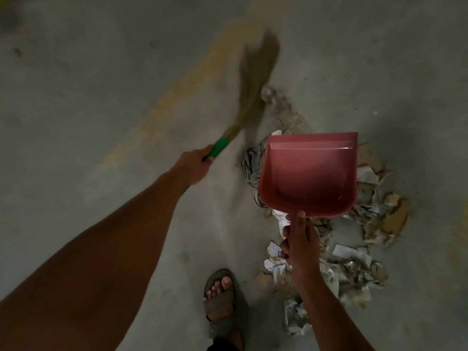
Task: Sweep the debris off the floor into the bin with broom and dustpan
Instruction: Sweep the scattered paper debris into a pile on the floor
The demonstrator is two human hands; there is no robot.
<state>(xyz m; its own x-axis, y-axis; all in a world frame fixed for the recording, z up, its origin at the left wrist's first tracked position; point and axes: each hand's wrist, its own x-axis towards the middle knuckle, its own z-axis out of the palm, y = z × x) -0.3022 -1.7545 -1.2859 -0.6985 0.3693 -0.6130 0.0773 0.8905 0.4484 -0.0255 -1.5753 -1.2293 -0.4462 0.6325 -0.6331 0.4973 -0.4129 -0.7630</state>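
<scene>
At the left of the frame, our left hand (193, 168) is wrapped around the green-taped handle of a straw-bristled grass broom (255, 79). The broom angles up toward the upper middle, its head blurred over the bare grey concrete floor (76, 84), probably so we can draw rubbish toward the pan. At the bottom centre, our sandalled foot (219, 297) stands just beside the mess. Right of centre, our right hand (298, 245) grips the handle of a pink plastic dustpan (307, 173), thumb laid along it. The pan is empty and held over the pile, mouth toward the top of the frame. The heap of torn paper, cardboard scraps and dust (359, 252) spreads around and beneath it toward the lower right. No bin is visible.
</scene>
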